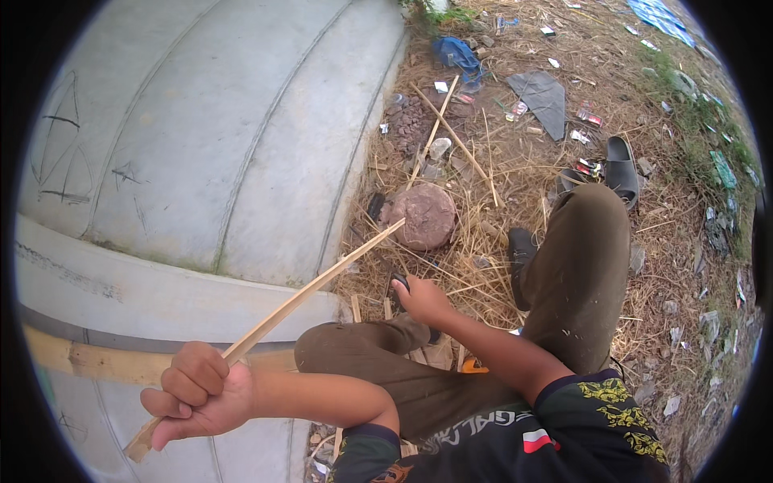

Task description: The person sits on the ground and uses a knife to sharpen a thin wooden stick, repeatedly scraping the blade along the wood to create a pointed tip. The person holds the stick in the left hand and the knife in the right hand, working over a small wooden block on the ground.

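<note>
Bamboo, split into a long pale strip [274,318], runs slantwise across the frame from the person's left hand [197,394], whose fingers are curled tight around the strip's lower end, thumb tucked against the knuckles; a short stub of the strip juts out below the fist while the far tip points up toward a reddish round stone [425,216] on the straw-strewn ground. The right hand [420,299] reaches down in front of the bent knees, fingers folded over a dark object [398,281] at the ground; only a small black end of that object shows above the fingers, too little to tell what it is. Both legs, in olive-brown trousers [576,274], are drawn up in a squat, and a dark shoe [520,249] shows beside the right knee. To the left rises a large grey curved surface [201,145] with raised seams and faint scrawled marks, a yellowish plank [105,362] lying along its lower edge, partly behind the left fist. Two more thin sticks [451,133] lie crossed on the dry grass beyond the stone, near a grey slab-like scrap [543,98], a dark sandal [622,169] and scattered wrappers. Short wood offcuts under the legs are mostly hidden by the trousers, and an orange item by the right forearm is largely covered. The fisheye rim cuts off the plank's left end.
</note>
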Demonstrator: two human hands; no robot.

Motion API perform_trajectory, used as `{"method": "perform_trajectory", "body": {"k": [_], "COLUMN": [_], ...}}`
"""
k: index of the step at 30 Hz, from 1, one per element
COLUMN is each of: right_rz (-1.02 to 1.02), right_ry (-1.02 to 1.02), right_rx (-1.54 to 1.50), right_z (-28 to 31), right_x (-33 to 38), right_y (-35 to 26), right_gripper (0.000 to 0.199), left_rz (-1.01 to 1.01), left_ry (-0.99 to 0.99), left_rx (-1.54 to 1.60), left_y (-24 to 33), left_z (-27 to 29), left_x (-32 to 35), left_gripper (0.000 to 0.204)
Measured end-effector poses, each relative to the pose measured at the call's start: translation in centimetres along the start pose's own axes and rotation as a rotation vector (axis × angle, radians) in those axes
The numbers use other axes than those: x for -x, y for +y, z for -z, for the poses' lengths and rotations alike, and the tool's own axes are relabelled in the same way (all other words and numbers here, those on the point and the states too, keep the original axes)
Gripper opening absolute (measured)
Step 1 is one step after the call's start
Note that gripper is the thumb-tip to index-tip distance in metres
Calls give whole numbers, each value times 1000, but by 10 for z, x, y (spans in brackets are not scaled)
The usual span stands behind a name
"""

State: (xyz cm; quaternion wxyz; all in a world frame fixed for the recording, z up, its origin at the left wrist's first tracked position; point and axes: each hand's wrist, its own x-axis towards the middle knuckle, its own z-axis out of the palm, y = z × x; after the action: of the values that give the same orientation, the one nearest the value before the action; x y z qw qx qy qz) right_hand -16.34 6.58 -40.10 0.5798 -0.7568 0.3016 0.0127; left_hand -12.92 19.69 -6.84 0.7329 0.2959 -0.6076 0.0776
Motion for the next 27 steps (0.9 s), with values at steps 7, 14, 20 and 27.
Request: {"method": "perform_trajectory", "body": {"k": [7,14,20,27], "right_rz": [-459,637,286,407], "right_ry": [-3,304,-151,200], "right_rx": [-531,-700,-441,-715], "right_z": [10,79,32,89], "right_x": [-15,41,50,84], "right_y": [18,-82,-46,-103], "right_gripper": [47,36,40,49], "left_rz": [-169,-127,-58,-50], "left_ry": [608,404,2,13], "left_rx": [-629,-473,-153,-141], "left_y": [-6,5,9,13], "left_z": [-18,3,11,20], "left_x": [-3,4,7,14], "left_gripper": [53,52,50,50]}}
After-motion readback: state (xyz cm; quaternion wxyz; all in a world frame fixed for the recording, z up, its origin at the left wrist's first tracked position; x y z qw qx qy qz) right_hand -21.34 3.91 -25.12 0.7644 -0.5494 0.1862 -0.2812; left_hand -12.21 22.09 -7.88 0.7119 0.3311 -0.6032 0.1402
